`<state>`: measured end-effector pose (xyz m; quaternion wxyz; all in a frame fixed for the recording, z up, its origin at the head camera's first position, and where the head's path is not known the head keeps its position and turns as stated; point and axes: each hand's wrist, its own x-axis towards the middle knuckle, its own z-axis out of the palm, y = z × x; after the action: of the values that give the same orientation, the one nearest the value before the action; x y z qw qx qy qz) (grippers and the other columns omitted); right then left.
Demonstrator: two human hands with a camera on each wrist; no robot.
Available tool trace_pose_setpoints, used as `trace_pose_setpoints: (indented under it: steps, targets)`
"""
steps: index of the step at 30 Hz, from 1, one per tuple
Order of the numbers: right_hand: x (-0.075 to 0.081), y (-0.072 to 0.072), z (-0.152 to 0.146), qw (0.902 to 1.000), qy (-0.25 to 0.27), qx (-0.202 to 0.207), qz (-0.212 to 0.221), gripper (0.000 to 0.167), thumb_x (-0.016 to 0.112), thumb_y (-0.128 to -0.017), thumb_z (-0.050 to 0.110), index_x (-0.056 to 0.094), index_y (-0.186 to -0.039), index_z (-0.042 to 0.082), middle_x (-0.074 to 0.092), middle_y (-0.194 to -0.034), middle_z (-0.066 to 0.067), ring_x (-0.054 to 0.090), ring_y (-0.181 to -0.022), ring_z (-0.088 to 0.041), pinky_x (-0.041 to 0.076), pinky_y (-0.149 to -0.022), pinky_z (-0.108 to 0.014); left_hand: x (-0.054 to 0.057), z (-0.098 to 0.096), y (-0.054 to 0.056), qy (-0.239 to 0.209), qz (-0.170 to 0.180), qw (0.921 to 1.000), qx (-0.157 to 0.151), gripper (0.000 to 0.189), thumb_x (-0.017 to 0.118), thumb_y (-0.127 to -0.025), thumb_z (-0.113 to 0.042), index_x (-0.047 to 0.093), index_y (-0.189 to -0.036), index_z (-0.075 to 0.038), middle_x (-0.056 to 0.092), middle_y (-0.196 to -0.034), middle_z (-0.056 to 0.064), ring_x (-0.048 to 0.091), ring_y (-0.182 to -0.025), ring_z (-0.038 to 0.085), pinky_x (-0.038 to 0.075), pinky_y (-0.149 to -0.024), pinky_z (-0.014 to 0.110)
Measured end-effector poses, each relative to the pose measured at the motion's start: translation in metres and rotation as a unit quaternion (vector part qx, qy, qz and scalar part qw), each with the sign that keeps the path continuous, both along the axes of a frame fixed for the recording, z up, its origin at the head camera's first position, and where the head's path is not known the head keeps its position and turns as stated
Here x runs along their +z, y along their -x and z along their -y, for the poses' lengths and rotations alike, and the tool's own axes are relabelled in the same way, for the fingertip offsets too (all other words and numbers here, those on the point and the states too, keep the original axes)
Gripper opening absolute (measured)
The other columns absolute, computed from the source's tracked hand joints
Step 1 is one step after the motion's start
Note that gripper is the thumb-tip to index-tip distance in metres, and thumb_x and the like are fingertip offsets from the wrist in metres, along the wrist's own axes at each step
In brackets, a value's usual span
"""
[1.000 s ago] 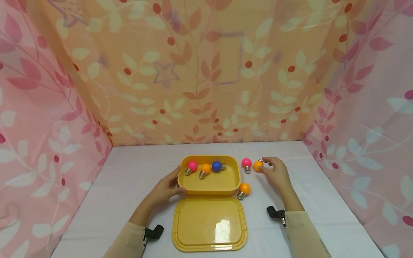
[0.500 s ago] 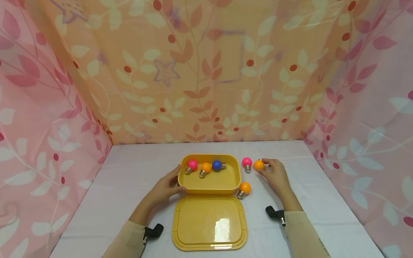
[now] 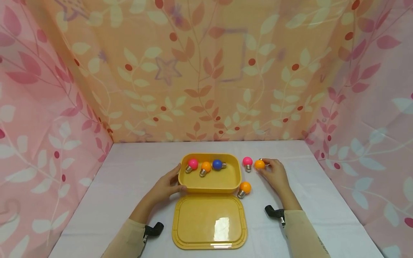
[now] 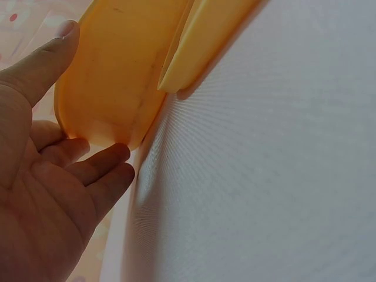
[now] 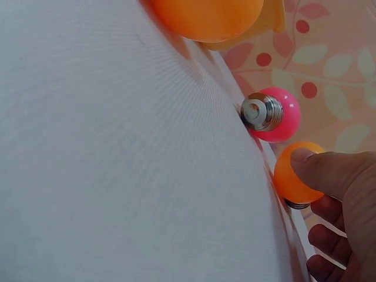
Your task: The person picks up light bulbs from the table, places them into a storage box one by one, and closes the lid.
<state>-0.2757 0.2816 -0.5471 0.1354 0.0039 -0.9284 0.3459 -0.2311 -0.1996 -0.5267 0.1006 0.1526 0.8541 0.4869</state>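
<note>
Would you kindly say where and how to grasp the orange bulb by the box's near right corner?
Probably pinch the orange bulb by its round globe, from the person's right: it lies on its side, metal base toward the lid and close to the box, leaving the right open.

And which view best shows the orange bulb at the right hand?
Right wrist: the orange bulb looks largest, with the thumb visible on it. Head shows it smaller and partly covered; left wrist doesn't show it.
</note>
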Motion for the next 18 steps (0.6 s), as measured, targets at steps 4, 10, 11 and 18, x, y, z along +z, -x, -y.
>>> trace_pose_setpoints:
  steps: [4,10,11,18]
  targets:
    - [0.000,-0.001,-0.001,1.0000,0.004,0.000,-0.005,0.048,0.080,-0.090,0.021,0.066,-0.131,0.002,0.064,-0.126,-0.020,0.058,-0.110,-0.036,0.048,-0.103,-0.055,0.000,0.000,0.000,0.002,-0.002,1.0000,-0.001,0.104,0.083,-0.084,-0.043,0.021,-0.165,-0.024,0.023,-0.170,0.002,0.037,-0.150,0.030,0.032,-0.121,0.048]
    - [0.005,-0.004,-0.004,0.9994,0.035,-0.007,-0.001,0.050,0.080,-0.091,0.027,0.065,-0.133,0.003,0.063,-0.126,-0.019,0.057,-0.108,-0.034,0.050,-0.099,-0.050,-0.001,-0.001,0.000,0.000,0.003,1.0000,0.000,0.104,0.083,-0.084,-0.043,0.021,-0.165,-0.025,0.022,-0.170,0.001,0.037,-0.150,0.031,0.031,-0.122,0.049]
    - [0.006,-0.004,-0.005,0.9989,0.044,-0.011,0.001,0.051,0.080,-0.091,0.028,0.065,-0.133,0.003,0.063,-0.126,-0.019,0.056,-0.108,-0.033,0.049,-0.098,-0.048,-0.001,-0.001,0.000,-0.001,0.006,1.0000,0.000,0.103,0.083,-0.085,-0.043,0.021,-0.165,-0.025,0.022,-0.170,0.001,0.037,-0.150,0.031,0.031,-0.122,0.048]
    - [0.012,-0.005,-0.010,0.9969,0.076,-0.017,-0.003,0.048,0.080,-0.092,0.023,0.066,-0.134,0.006,0.063,-0.125,-0.017,0.055,-0.107,-0.030,0.047,-0.087,-0.036,0.000,-0.001,-0.001,-0.005,0.007,1.0000,0.001,0.102,0.082,-0.086,-0.041,0.021,-0.165,-0.025,0.022,-0.170,0.001,0.038,-0.150,0.031,0.031,-0.122,0.049]
